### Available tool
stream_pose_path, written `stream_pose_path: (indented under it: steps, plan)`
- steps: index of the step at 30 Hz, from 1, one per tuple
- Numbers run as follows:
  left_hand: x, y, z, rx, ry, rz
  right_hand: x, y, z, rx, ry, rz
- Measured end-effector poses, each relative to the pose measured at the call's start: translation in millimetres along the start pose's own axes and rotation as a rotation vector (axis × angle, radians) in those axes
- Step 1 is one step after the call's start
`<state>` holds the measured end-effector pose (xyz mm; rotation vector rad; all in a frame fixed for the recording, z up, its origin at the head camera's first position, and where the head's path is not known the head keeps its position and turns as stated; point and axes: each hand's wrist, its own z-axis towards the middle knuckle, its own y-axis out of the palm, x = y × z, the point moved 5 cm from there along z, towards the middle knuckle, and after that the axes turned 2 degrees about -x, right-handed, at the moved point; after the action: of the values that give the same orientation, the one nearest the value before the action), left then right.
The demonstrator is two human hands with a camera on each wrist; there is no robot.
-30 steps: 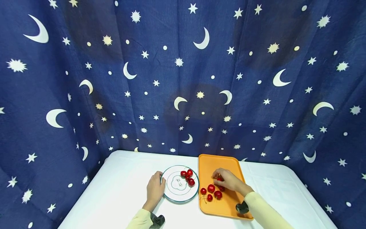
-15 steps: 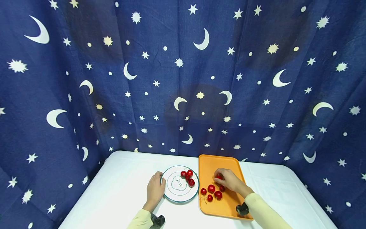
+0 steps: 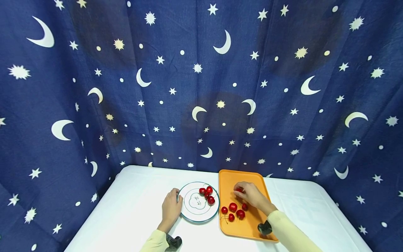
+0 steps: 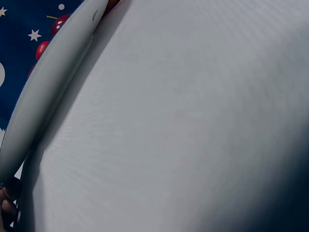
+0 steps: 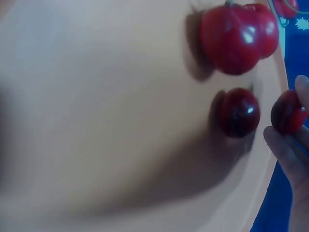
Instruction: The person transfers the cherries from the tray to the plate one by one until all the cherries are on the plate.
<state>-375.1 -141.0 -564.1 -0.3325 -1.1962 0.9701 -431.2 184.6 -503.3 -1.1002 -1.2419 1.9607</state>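
- Curtain: deep blue, patterned with white and cream moons, stars and dots
- Plate: white, dark-teal rim, central motif possibly lettering
- Tray: orange
- Cherries: glossy red
- Tablecloth: white
- Sleeves: pale yellow

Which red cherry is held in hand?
The glossy red round cherry pinched in the fingers of the right hand; the other cherries lie unheld on the rectangular orange tray or round white plate.

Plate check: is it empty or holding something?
Not empty: the head view shows four cherries bunched on the plate, toward its right side.
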Motion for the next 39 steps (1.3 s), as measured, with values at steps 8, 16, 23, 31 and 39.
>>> stream_pose_path:
  steps: [8,16,23,31,39]
  plan:
    - [-0.7,0.3,-0.1,-0.006,0.006,0.002,-14,5,5.9,-0.046,-0.010,0.038]
    - [-0.7,-0.9,0.4,-0.006,0.003,0.002,-24,6,8.5,-0.004,-0.102,0.043]
    - [-1.6,0.8,0.8,0.000,0.005,0.007,-35,8,13.4,0.001,-0.169,0.103]
    - [-1.6,1.3,0.7,-0.005,0.001,0.007,-47,15,16.4,-0.045,-0.161,0.139]
    - [-1.2,-0.3,0.1,-0.003,0.008,0.008,-55,23,20.8,-0.058,-0.150,0.151]
